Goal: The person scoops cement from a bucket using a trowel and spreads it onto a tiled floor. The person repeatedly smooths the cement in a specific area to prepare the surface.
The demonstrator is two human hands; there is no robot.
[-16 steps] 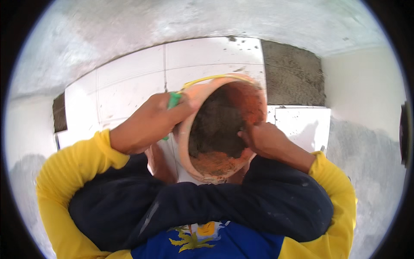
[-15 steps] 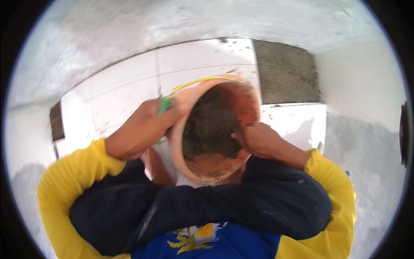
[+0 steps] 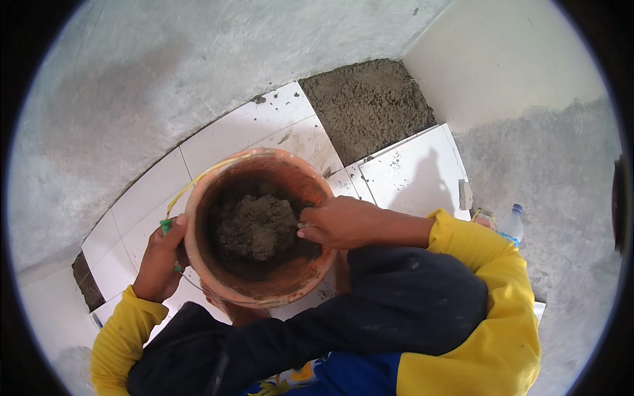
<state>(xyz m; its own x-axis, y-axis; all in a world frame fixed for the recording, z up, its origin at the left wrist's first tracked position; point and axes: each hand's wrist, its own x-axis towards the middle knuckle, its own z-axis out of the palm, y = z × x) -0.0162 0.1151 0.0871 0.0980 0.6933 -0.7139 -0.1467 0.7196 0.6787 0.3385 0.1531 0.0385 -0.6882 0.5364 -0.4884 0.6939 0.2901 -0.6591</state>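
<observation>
An orange bucket stands between my legs, its mouth facing up at me. Wet grey mortar is heaped inside it. My left hand is closed round the green grip of the bucket's handle, the thumb lying against the outer side of the rim. Over the bucket's right edge reaches my right hand, fingers curled and closed beside the mortar. Whatever it holds is hidden by the fingers and the mortar.
White tiles cover the floor along a grey wall. A square bed of mortar fills the far corner, beside a loose-looking white tile. To my right stands a plastic bottle. Mortar crumbs dot the tiles.
The view has turned, and the bucket now appears farther left and less tilted. My hands have kept their places at its two sides. The mortar now shows a raised heap.
</observation>
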